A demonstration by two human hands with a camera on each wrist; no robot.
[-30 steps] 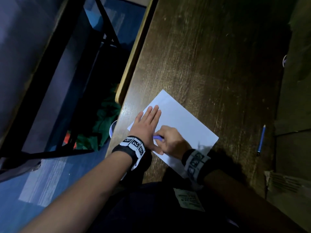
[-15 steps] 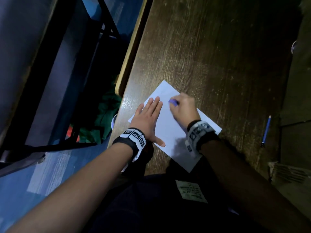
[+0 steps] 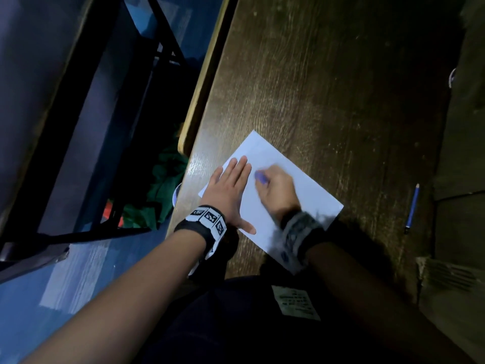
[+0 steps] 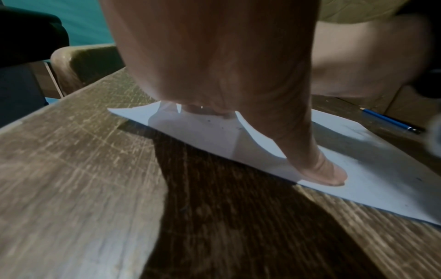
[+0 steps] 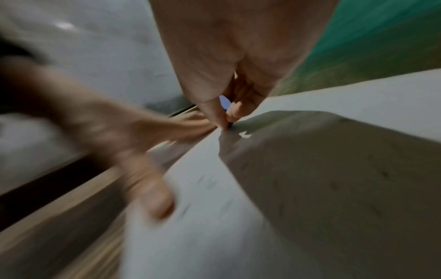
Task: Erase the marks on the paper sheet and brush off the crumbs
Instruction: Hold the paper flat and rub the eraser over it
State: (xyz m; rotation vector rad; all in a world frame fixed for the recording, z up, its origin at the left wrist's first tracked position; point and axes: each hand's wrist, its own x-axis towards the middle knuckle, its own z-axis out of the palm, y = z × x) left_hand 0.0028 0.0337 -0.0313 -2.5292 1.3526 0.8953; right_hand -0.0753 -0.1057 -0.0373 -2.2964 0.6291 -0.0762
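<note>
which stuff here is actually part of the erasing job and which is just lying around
In use:
- paper sheet, with dark crumbs on it
- eraser, pinched in the right hand
- left hand, pressed flat on the sheet

Lying about:
- blue pencil on the desk, right of the sheet
- green cloth on the floor beside the desk

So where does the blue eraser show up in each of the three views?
Head: the blue eraser sticks out of the right hand, mid-sheet, beside the left hand.
Left wrist: not visible; only the right hand's blurred back shows, upper right.
Right wrist: a blue sliver between pinching fingertips, centre, tip on paper.
Shared landmark: the white paper sheet.
</note>
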